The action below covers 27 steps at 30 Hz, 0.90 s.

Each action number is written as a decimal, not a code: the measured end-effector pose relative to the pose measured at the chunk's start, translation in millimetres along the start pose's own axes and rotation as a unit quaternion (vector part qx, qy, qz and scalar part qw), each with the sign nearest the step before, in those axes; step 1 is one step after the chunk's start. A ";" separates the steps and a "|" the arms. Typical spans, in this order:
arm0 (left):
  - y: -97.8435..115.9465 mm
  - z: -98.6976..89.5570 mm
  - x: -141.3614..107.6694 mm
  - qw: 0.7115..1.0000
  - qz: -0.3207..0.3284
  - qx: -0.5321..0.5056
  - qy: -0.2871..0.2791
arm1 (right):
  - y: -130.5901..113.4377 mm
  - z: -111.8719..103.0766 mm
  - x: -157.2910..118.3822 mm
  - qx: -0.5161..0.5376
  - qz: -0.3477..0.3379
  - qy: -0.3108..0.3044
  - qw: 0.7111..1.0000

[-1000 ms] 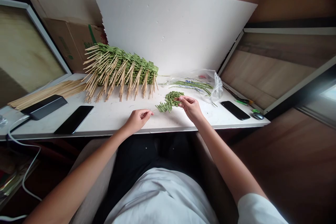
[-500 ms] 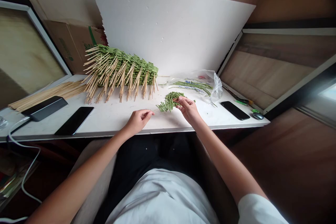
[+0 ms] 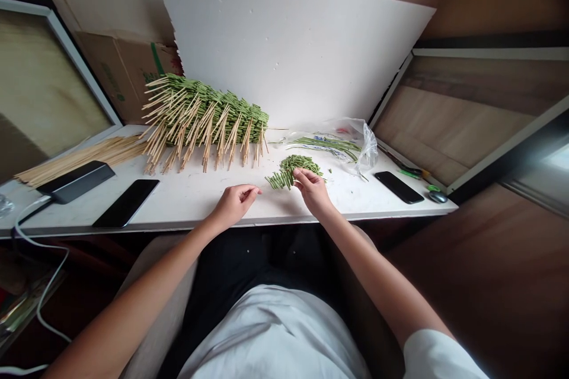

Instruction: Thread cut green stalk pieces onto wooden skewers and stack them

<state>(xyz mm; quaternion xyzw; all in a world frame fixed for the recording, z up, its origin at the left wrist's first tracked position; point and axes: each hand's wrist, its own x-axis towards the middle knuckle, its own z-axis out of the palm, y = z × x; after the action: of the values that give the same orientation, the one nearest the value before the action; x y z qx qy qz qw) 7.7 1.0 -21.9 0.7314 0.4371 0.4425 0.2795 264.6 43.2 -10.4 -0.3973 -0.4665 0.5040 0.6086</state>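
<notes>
In front of the loose green-stalk heap [image 3: 306, 161], your left hand [image 3: 234, 202] and right hand [image 3: 313, 192] pinch the probably light, crushable thin skewer of short green stalks [image 3: 279, 180] sensibly by its ends.

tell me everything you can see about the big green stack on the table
The green stack is made of many short, slim green pieces, plant-like in look, packed in rows on pale, apparently wooden sticks. The sticks' bare ends jut out towards the front, fanning wider at the left. The stack lies on the white table, partly in front of the white board; whether it touches the board is hard to tell.
</notes>
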 end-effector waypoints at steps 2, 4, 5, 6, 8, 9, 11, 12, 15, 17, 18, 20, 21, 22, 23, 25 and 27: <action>-4.8 -2.9 2.1 1.000 -0.001 0.002 0.003 | -5.3 -4.2 3.3 0.010 0.005 -0.016 1.000; -12.6 -8.3 5.1 1.000 -0.006 0.010 0.003 | -12.1 -13.4 9.6 0.012 0.006 -0.024 1.000; -16.9 -12.0 6.7 1.000 -0.010 0.017 0.001 | -15.4 -20.1 14.3 0.007 0.006 -0.021 1.000; -21.2 -16.4 8.3 1.000 -0.014 0.028 0.001 | -18.5 -28.2 20.2 -0.006 0.005 -0.012 1.000; -28.3 -26.6 11.4 0.998 -0.022 0.053 0.005 | -23.8 -47.8 36.6 -0.057 0.001 0.017 0.998; -31.0 -32.0 12.7 0.998 -0.028 0.064 0.009 | -26.1 -58.7 47.5 -0.093 -0.002 0.032 0.995; -34.7 -42.6 14.6 0.996 -0.044 0.077 0.017 | -30.3 -80.5 74.3 -0.183 -0.017 0.061 0.981; -36.0 -47.7 15.2 0.995 -0.053 0.083 0.019 | -32.2 -90.7 89.7 -0.248 -0.028 0.075 0.965; -39.3 -62.3 15.9 0.990 -0.082 0.116 0.004 | -35.6 -115.0 138.2 -0.546 -0.056 0.052 0.834; -41.2 -72.9 15.4 0.983 -0.107 0.147 -0.028 | -34.4 -125.7 167.0 -0.597 -0.044 0.033 0.800; -42.2 -78.7 15.0 0.978 -0.120 0.164 -0.044 | -32.6 -129.6 179.2 -0.618 -0.036 0.025 0.785; -44.6 -91.5 14.3 0.969 -0.142 0.191 -0.063 | -26.9 -135.3 198.8 -0.655 -0.018 0.015 0.756; -46.3 -98.4 14.1 0.966 -0.150 0.198 -0.065 | -23.5 -137.5 206.5 -0.673 -0.009 0.011 0.740; -48.4 -105.5 13.9 0.964 -0.158 0.203 -0.065 | -20.0 -139.4 213.1 -0.690 -0.001 0.008 0.724; -51.1 -112.7 13.8 0.963 -0.165 0.204 -0.065 | -16.8 -141.2 218.9 -0.705 0.005 0.003 0.709; -57.9 -126.7 13.4 0.959 -0.180 0.209 -0.070 | -11.7 -144.1 229.0 -0.732 0.012 -0.009 0.681; -65.5 -139.1 12.5 0.953 -0.192 0.221 -0.082 | -8.8 -145.7 237.6 -0.754 0.015 -0.020 0.656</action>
<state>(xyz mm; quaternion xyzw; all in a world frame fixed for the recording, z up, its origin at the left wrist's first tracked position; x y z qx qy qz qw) -139.2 45.4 -6.1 0.7110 0.6314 0.2117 0.2257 421.4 273.5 1.4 -0.7164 -0.6928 -0.0041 0.0826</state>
